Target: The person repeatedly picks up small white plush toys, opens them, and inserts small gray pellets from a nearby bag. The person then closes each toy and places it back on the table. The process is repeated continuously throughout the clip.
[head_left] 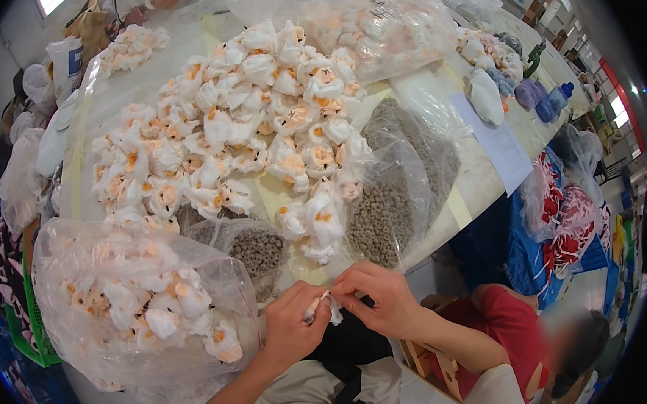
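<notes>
At the table's near edge, above my lap, my left hand (293, 323) is closed round a small white plush piece (336, 315). My right hand (378, 300) pinches the same piece from the other side, thumb and forefinger meeting close to the left fingertips. Most of the piece is hidden by the fingers. Just beyond my hands lie several loose white plush pieces (323, 221) with orange and peach patches. They join a wide heap of similar plush pieces (232, 111) on the table. A clear bag of grey-brown pellets (257, 251) sits past my left hand.
A larger clear bag of pellets (383, 214) lies right of the heap. An open plastic bag of plush pieces (141, 301) stands at near left, a full bag (383, 28) at the back. A blue bottle (553, 103) stands far right. One person in red (492, 329) sits at right.
</notes>
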### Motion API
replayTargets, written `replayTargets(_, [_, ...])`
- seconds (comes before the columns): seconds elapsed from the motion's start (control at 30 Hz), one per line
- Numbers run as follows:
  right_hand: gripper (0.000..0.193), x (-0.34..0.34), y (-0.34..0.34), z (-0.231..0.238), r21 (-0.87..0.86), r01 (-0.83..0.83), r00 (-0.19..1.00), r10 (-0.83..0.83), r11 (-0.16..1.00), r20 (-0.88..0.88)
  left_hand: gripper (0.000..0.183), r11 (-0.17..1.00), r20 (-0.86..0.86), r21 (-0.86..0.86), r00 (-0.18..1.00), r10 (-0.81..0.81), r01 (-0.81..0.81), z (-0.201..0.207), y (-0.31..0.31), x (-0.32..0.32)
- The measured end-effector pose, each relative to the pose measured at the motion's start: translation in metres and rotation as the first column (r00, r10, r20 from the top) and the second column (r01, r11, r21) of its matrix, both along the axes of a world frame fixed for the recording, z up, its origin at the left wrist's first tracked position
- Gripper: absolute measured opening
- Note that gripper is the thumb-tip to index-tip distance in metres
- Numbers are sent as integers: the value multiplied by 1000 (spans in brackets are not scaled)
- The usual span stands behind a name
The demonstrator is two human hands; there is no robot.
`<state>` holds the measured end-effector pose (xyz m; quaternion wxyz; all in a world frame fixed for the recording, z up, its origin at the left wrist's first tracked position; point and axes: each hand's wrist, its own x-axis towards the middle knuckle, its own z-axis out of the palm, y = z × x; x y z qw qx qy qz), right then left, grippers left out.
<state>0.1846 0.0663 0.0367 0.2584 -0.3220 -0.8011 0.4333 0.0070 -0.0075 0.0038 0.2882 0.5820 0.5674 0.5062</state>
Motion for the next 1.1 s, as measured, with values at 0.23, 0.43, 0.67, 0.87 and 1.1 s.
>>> replayTargets(0.23, [16, -2, 3, -9, 126, -69, 997, 67, 990, 25, 12, 999, -219, 35, 976, -18, 26, -6, -2, 2])
replayTargets(0.43, [17, -7, 0, -14, 167, -24, 1000, 25, 986, -4, 13, 999, -214, 37, 977, -3, 12, -6, 0, 3])
replayTargets(0.67, [29, -7, -9, 18, 318, -87, 992, 110, 944, -55, 17, 996, -127, 70, 990, 56, -48, 24, -17, -11])
replayTargets(0.87, [30, -45, 45, 22, 682, 17, 985, -130, 731, 115, 30, 844, -592, 407, 603, 534, -348, 81, -63, -87])
replayTargets(1.1, [24, -75, 68, -3, 696, 40, 970, -194, 717, 143, 43, 828, -762, 141, 475, 441, -543, 58, -68, -136])
